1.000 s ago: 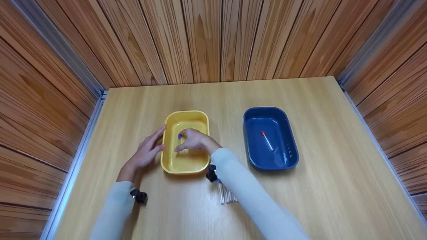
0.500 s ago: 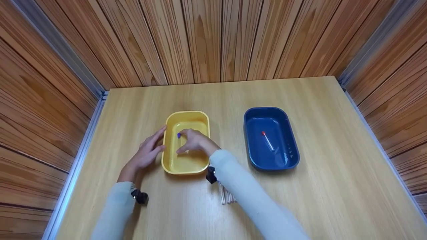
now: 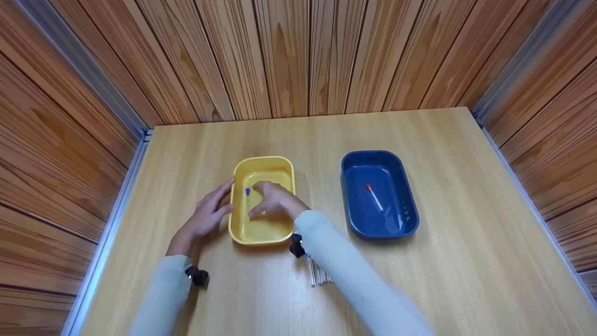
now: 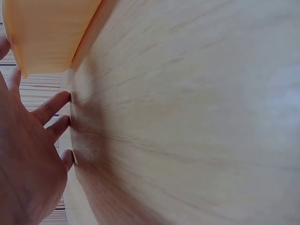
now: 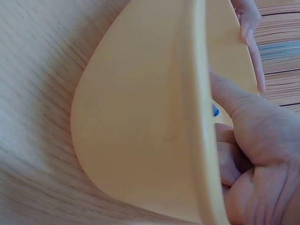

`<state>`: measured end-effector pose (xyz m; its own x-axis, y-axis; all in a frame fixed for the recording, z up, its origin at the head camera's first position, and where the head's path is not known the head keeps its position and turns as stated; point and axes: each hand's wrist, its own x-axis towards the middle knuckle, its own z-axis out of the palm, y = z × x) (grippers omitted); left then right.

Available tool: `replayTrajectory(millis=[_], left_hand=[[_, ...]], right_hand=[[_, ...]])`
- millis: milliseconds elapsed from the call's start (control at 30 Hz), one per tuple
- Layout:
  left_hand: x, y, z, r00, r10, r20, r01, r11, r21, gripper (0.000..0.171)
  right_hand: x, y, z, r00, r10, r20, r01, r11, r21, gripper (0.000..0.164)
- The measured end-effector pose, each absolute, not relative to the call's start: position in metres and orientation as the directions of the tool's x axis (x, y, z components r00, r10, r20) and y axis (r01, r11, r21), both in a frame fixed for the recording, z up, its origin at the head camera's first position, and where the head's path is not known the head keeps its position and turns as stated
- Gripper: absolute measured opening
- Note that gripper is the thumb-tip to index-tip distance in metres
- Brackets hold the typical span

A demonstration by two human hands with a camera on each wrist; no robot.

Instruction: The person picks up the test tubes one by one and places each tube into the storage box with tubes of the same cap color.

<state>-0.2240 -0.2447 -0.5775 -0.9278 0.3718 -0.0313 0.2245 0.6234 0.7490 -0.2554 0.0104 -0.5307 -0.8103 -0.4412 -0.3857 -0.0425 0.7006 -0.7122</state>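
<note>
Along the left side of the yellow tray (image 3: 261,237), the purple-capped tube (image 3: 247,199) is laid lengthwise; half a second ago its cap was seen right at the fingertips of the right hand (image 3: 276,198), whereas now a gap is shown and the tube has been shifted slightly leftward; the thumb and index finger are spread, though whether the tube's lower end is touched by the thumb cannot be told; the remaining fingers are partly hidden by the tray wall; the tray's left rim is touched by the left hand (image 3: 205,218), its fingers extended; on the table (image 3: 443,280), clear tubes (image 3: 318,275) are partly covered by the right sleeve (image 3: 359,275); farther right, a red-capped tube (image 3: 376,199) is held in the blue tray (image 3: 366,219).
</note>
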Motion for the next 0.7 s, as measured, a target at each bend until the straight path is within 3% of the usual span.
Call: replayTrajectory(millis=[233, 467, 700], left_hand=[[-0.224, -0.244, -0.577, -0.931, 0.361, -0.059, 0.203, 0.642, 0.739, 0.075], [-0.225, -0.244, -0.577, -0.922, 0.386, 0.029, 0.283, 0.622, 0.731, 0.073], [-0.226, -0.245, -0.576, -0.926, 0.377, -0.029, 0.235, 0.632, 0.738, 0.075]], right_hand=[[-0.257, 0.010, -0.528, -0.807, -0.462, -0.368, -0.053, 0.677, -0.734, 0.094], [-0.261, 0.012, -0.515, -0.850, -0.455, -0.265, -0.106, 0.641, -0.761, 0.091], [-0.272, 0.016, -0.529, -0.881, -0.426, -0.206, -0.142, 0.653, -0.744, 0.093]])
